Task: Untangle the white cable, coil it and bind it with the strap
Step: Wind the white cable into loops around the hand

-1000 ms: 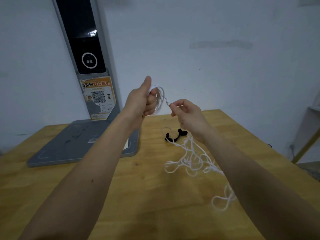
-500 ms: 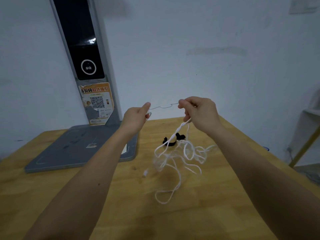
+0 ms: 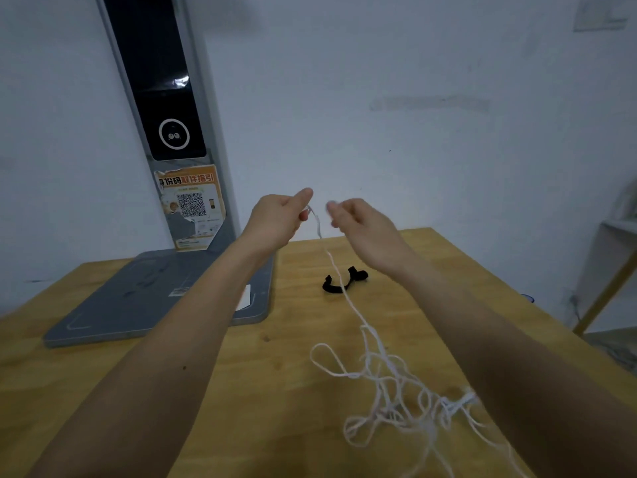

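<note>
**K:** Up at chest height, above the far half of the table: left hand [image 3: 275, 220] pinches the thin white cable [image 3: 351, 305] between thumb and curled fingers, near one end. Right hand [image 3: 362, 224] is just beside it, fingers loosely curled. Blurred, so I can't tell if it's touching the cable or holding anything.

**M:** Where's the rest of it?

**K:** One strand drops from the left pinch, crosses in front of the short black strap [image 3: 344, 279] lying on the light wooden table [image 3: 275, 391], then lands in a loose tangle of loops on the near right, partly under the right forearm.

**M:** How will it handle?

**K:** My read: very light, limp, no spring. It won't hold a loop unless pinned. Looks thin enough to slide through a soft pinch and to cinch into knots if yanked. I'd keep the left pinch as anchor, take hold with the right just below it, and feed hand over hand, shaking loops free rather than pulling.

**M:** Anything else nearby?

**K:** Grey flat-based stand [image 3: 165, 298] with a tall black panel and an orange QR sticker, far left against the white wall. Well apart from the cable.
</note>
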